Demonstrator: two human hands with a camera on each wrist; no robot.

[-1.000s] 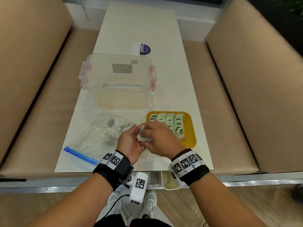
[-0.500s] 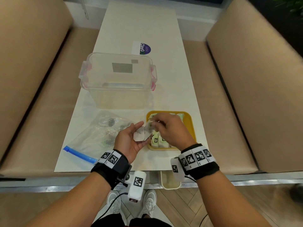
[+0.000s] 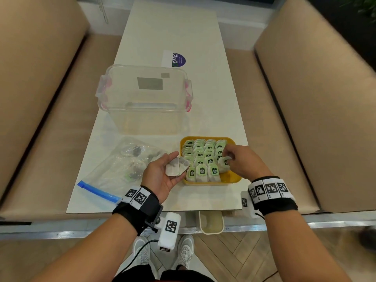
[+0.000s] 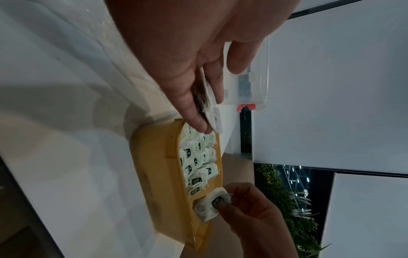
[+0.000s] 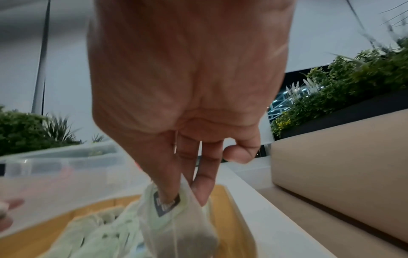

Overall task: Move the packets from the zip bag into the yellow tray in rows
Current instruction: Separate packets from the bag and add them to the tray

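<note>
The yellow tray (image 3: 232, 178) sits near the table's front right and holds rows of white packets with green labels (image 3: 201, 157). My right hand (image 3: 240, 159) hovers over the tray's right side. It pinches one packet (image 3: 224, 162) between thumb and fingers, low over the near end of the right row. That pinch also shows in the right wrist view, on the packet (image 5: 176, 218). My left hand (image 3: 162, 171) lies palm up just left of the tray and holds a few packets (image 3: 176, 166) under its thumb. The clear zip bag (image 3: 126, 165) lies to its left with several packets inside.
A clear plastic box (image 3: 144, 98) with pink latches stands behind the bag and tray. A card with a purple logo (image 3: 175, 59) lies farther back. Beige benches flank the narrow white table. A small cream bin (image 3: 211, 222) hangs below the front edge.
My right hand took one packet from the left hand and carried it right, over the tray's right row. The left hand stayed put with the other packets, palm turned up.
</note>
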